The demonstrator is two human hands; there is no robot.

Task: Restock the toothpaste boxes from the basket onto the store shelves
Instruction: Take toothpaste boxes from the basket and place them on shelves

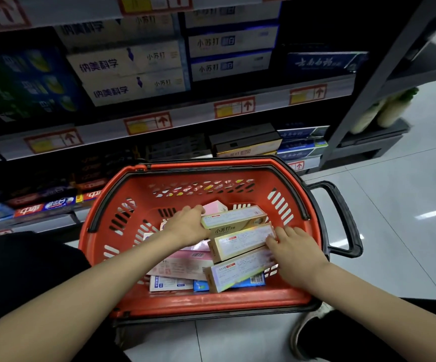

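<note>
In the head view, a red plastic shopping basket [201, 304] with black handles is seen standing on a pale grey tiled floor [394, 205], close in front of dark store shelves [193, 113]. Three long cream-and-gold cardboard toothpaste boxes are stacked aslant in the right half of the basket, above flat pink boxes [182, 262] and a white-and-blue box [169, 283].

The left end of the top cream-and-gold box [233, 218] is covered by the left hand [185, 226], whose fingers are curled over its far edge in a grasp; the thumb is hidden. The right hand [297, 252] is laid with fingers spread and nearly straight against the right ends of the middle cream-and-gold box [243, 241] and the lowest cream-and-gold box [240, 273], with nothing clasped.

White boxes with dark lettering [133, 66] are stacked on the shelf above, behind red-and-yellow price tags [147, 123]. A dark shoe with a pale sole [305, 333] is visible beside the basket's near right corner.
</note>
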